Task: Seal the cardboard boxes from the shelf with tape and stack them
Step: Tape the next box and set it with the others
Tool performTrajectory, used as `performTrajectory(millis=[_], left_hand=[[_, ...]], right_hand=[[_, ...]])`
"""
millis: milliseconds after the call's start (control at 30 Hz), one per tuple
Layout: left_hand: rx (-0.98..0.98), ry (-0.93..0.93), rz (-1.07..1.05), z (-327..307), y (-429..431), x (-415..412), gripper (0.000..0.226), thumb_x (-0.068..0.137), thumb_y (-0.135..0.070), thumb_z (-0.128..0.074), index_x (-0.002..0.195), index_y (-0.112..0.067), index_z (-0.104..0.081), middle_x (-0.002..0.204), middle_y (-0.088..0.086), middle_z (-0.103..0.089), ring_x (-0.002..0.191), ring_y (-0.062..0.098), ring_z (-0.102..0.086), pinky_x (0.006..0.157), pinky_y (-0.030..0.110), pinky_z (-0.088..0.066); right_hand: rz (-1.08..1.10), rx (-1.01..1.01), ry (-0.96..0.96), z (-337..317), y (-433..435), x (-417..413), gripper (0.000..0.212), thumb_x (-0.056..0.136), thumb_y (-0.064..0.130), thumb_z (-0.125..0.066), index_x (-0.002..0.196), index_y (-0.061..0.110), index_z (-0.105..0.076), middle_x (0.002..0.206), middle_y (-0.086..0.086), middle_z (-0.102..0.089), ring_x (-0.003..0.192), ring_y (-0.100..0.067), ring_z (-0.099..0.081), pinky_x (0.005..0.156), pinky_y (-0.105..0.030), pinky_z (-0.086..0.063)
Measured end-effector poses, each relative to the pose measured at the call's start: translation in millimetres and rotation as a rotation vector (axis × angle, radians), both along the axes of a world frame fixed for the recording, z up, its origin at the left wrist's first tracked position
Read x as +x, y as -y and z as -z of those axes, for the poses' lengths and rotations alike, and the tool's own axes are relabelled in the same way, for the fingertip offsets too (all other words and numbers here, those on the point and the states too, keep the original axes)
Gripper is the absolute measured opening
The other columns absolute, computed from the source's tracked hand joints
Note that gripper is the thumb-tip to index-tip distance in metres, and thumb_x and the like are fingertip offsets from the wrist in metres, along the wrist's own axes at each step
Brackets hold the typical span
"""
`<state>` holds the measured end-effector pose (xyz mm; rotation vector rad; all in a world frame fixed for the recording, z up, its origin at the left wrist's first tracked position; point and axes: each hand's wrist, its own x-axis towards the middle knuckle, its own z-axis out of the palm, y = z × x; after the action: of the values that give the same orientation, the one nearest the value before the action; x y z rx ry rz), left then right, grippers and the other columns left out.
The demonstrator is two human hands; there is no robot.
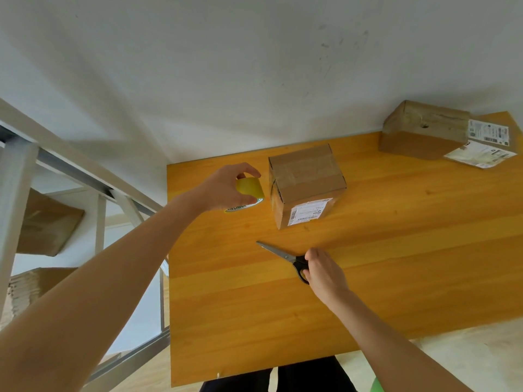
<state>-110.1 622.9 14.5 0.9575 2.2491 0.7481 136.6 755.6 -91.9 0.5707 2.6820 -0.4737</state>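
Observation:
A small cardboard box with tape across its top and a white label on its side stands on the wooden table. Just left of it, my left hand is closed around a yellow tape roll that rests on the table. In front of the box, a pair of scissors with black handles lies on the table, blades pointing left. My right hand grips its handles. A second taped box sits at the table's far right corner on top of another labelled box.
A white wall rises directly behind the table. A white metal shelf stands to the left, holding a brown box and a stack of flat cardboard lower down.

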Motion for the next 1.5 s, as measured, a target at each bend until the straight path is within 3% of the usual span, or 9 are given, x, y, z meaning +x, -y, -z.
performTrajectory(millis=[100, 233, 333, 567, 767, 867, 1033, 1367, 1500], left_hand=[[-0.006, -0.013, 0.013, -1.0, -2.3, -0.6, 0.054, 0.075, -0.021, -0.079, 0.122, -0.028, -0.054, 0.108, -0.003, -0.054, 0.096, 0.016, -0.052, 0.068, 0.017, -0.045], [-0.030, -0.006, 0.032, -7.9, -4.2, -2.1, 0.053, 0.074, -0.019, -0.080, 0.119, -0.027, -0.053, 0.105, -0.002, -0.055, 0.093, 0.017, -0.054, 0.068, 0.017, -0.047], [-0.028, 0.009, 0.027, -13.5, -4.3, -1.0, 0.050, 0.074, -0.024, -0.080, 0.117, -0.027, -0.055, 0.100, -0.004, -0.055, 0.089, 0.015, -0.055, 0.068, 0.019, -0.049], [0.002, 0.044, -0.068, -18.3, -3.4, 1.3, 0.039, 0.077, -0.033, -0.076, 0.112, -0.027, -0.060, 0.091, -0.010, -0.054, 0.083, 0.010, -0.056, 0.061, 0.016, -0.044], [0.022, 0.022, -0.083, -20.2, -4.4, 5.7, 0.036, 0.078, -0.031, -0.075, 0.111, -0.023, -0.063, 0.092, -0.013, -0.054, 0.090, 0.014, -0.056, 0.062, 0.017, -0.045], [0.017, 0.022, -0.094, -21.7, -5.0, 7.3, 0.036, 0.078, -0.031, -0.076, 0.111, -0.023, -0.064, 0.099, -0.007, -0.057, 0.093, 0.016, -0.057, 0.068, 0.021, -0.048], [0.004, 0.005, -0.115, -23.6, -6.8, 10.1, 0.036, 0.077, -0.030, -0.076, 0.110, -0.023, -0.063, 0.101, -0.004, -0.057, 0.093, 0.017, -0.055, 0.068, 0.022, -0.048], [-0.005, -0.019, -0.110, -27.2, -11.9, 14.4, 0.031, 0.075, -0.027, -0.077, 0.103, -0.023, -0.063, 0.094, -0.007, -0.057, 0.088, 0.014, -0.055, 0.062, 0.019, -0.042], [-0.070, -0.033, -0.139, -27.5, -13.2, 13.6, 0.032, 0.074, -0.030, -0.079, 0.098, -0.023, -0.059, 0.089, -0.004, -0.052, 0.081, 0.015, -0.052, 0.060, 0.021, -0.041]], right_hand=[[0.029, -0.063, 0.039, -1.3, -0.9, -2.5, 0.025, 0.100, 0.023, -0.053, 0.121, 0.009, -0.052, 0.121, -0.005, -0.054, 0.110, -0.019, -0.054, 0.085, -0.025, -0.048], [0.153, -0.385, 0.040, -13.6, -4.0, 2.6, 0.016, 0.099, 0.023, -0.054, 0.108, 0.011, -0.057, 0.102, -0.004, -0.064, 0.087, -0.017, -0.063, 0.062, -0.019, -0.045], [0.299, -0.763, 0.032, -26.8, 1.2, 11.2, 0.011, 0.094, 0.016, -0.064, 0.100, 0.008, -0.059, 0.095, -0.004, -0.067, 0.086, -0.014, -0.066, 0.077, -0.030, -0.055], [0.546, -1.140, -0.081, -63.7, 19.3, 8.1, 0.024, 0.082, 0.021, -0.078, 0.089, 0.005, -0.063, 0.067, 0.002, -0.065, 0.072, -0.016, -0.067, 0.068, -0.020, -0.053], [0.534, -1.146, -0.108, -85.5, 20.3, -5.7, 0.056, 0.074, 0.056, -0.070, 0.103, 0.009, -0.063, 0.076, 0.004, -0.061, 0.074, -0.010, -0.060, 0.080, -0.026, -0.048], [0.541, -1.178, -0.186, -95.3, 20.9, -15.9, 0.066, 0.067, 0.063, -0.068, 0.095, 0.003, -0.063, 0.073, 0.001, -0.061, 0.070, -0.011, -0.061, 0.082, -0.028, -0.049], [0.567, -1.202, -0.262, -108.8, 19.7, -35.5, 0.059, 0.067, 0.064, -0.065, 0.083, 0.008, -0.062, 0.069, 0.000, -0.058, 0.066, -0.011, -0.060, 0.077, -0.023, -0.051], [0.592, -1.169, -0.330, -109.8, 14.8, -51.9, 0.057, 0.073, 0.059, -0.068, 0.081, 0.003, -0.058, 0.067, -0.006, -0.059, 0.062, -0.018, -0.058, 0.080, -0.034, -0.051], [0.583, -1.113, -0.403, -108.8, 12.5, -52.5, 0.045, 0.086, 0.044, -0.068, 0.076, 0.002, -0.057, 0.059, -0.006, -0.058, 0.056, -0.016, -0.056, 0.062, -0.020, -0.049]])
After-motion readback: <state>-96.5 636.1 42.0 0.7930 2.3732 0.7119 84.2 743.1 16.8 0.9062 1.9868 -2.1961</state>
